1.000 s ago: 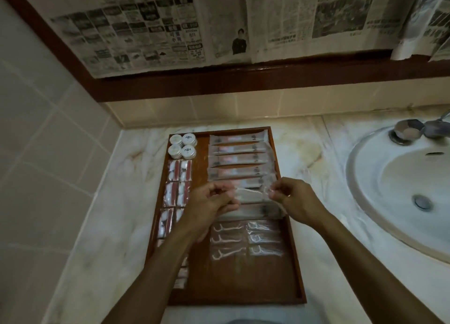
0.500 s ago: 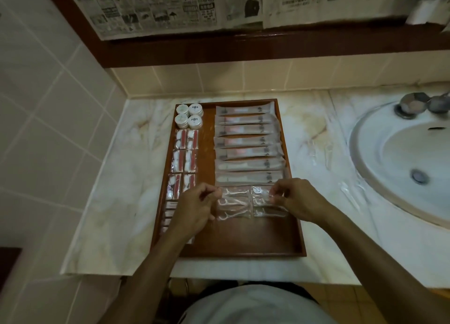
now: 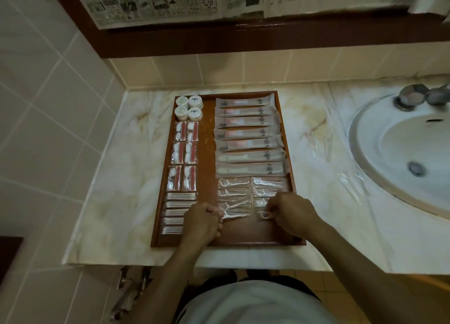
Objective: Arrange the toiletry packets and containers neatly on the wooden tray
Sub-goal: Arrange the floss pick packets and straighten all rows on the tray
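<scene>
Two floss-pick packets are being set down on the wooden tray: left hand pinches one packet, right hand pinches another. Lay each flat, edges square with the row just beyond the fingertips.

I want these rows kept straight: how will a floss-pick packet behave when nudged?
The floss-pick packets look thin, clear and glossy, so probably very light and apt to slide on the tray. The film looks crinkly and likely floppy, though the pick inside adds some stiffness. Both hands pinch one each.
</scene>
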